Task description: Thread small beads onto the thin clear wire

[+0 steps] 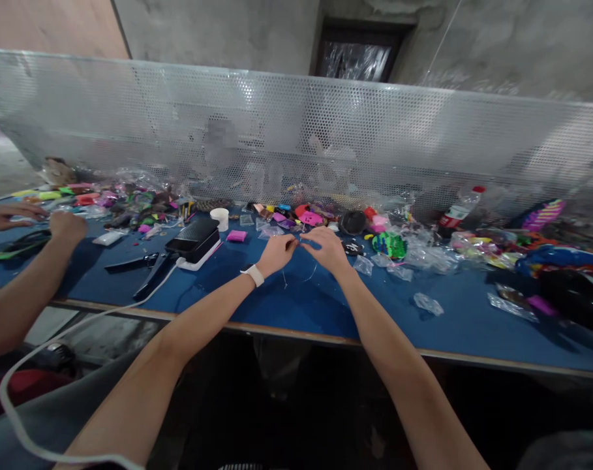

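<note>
Above the blue table, my left hand [276, 253] is closed in a pinch, its wrist wearing a white watch. My right hand [327, 247] faces it with thumb and forefinger pinched, the fingertips of both hands almost meeting. A thin pale thread [285, 279] hangs below the fingers and seems to run up into both pinches; anything smaller between the fingertips is hidden. Left of my hands lie a small pink packet [236, 235] and a black phone-like device [193, 239] on a white base. Black-handled pliers [147, 266] rest beside it.
A perforated metal screen [276, 130] stands along the table's back, with colourful scraps and plastic bags before it. A red-capped bottle [461, 212] is at right, a white cup [220, 219] behind the device. A white cable [81, 326] crosses the front edge. A co-worker's hands [67, 228] are at left.
</note>
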The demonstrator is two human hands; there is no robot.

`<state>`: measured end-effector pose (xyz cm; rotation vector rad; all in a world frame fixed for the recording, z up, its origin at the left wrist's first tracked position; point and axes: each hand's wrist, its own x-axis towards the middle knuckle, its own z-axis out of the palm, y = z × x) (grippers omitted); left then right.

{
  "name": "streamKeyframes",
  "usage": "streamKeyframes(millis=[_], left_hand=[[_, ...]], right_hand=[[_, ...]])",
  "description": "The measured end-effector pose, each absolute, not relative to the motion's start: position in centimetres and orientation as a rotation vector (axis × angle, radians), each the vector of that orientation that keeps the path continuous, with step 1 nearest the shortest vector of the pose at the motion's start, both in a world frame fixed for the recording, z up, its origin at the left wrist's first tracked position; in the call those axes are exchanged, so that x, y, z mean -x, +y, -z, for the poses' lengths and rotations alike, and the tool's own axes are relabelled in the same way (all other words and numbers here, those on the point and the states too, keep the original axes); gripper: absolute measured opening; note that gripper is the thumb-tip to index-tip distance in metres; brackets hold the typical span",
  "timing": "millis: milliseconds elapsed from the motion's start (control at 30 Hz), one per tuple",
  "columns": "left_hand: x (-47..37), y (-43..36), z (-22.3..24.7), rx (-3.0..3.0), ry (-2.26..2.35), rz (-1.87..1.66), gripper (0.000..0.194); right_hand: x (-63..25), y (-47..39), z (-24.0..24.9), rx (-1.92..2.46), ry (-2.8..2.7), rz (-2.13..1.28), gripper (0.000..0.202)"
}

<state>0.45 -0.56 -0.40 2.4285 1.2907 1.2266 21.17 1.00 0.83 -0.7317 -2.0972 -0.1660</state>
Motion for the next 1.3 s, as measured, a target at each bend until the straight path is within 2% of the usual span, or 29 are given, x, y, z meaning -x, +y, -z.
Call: streamKeyframes(millis=[267, 467, 633, 733, 900, 1133, 1167, 1300], left_hand=[[-0.5, -0.9, 0.1, -2.522, 1.31, -1.202, 0.025], [-0.3, -1.2, -0.1, -2.626, 1.358, -1.134, 0.026], [-0.2, -1.3, -0.3, -2.707, 1.468, -1.001, 0.027], [-0.1, -1.3, -0.5, -2.703, 1.494, -0.954, 0.028], [-0.1, -1.1, -0.4, -2.7, 1.461, -0.952, 0.029], [0.2, -0.6, 0.2, -2.763, 1.342, -1.008, 0.03], [0.3, -0.6, 0.2, -2.789, 1.305, -1.004, 0.03], [0.3, -1.0, 0.0, -2.901, 1.154, -0.981, 0.034]], right_hand=[[-20.6, 0.5, -1.1, 0.762, -2.089, 0.322, 0.021], [-20.3, 0.8, -0.8, 0.842, -2.202, 0.165, 0.022], [-19.9, 0.3, -0.3, 0.835, -2.155, -0.097, 0.06], [-19.7, 0.2, -0.1, 0.802, -2.154, -0.178, 0.069], [-19.9, 0.7, 0.0, 0.858, -2.137, -0.201, 0.055], [-21.1, 1.2, -0.8, 0.894, -2.068, -0.184, 0.01], [-21.3, 1.1, -1.0, 0.895, -2.072, -0.182, 0.011], [-21.9, 0.6, -2.0, 0.864, -2.076, -0.267, 0.036]])
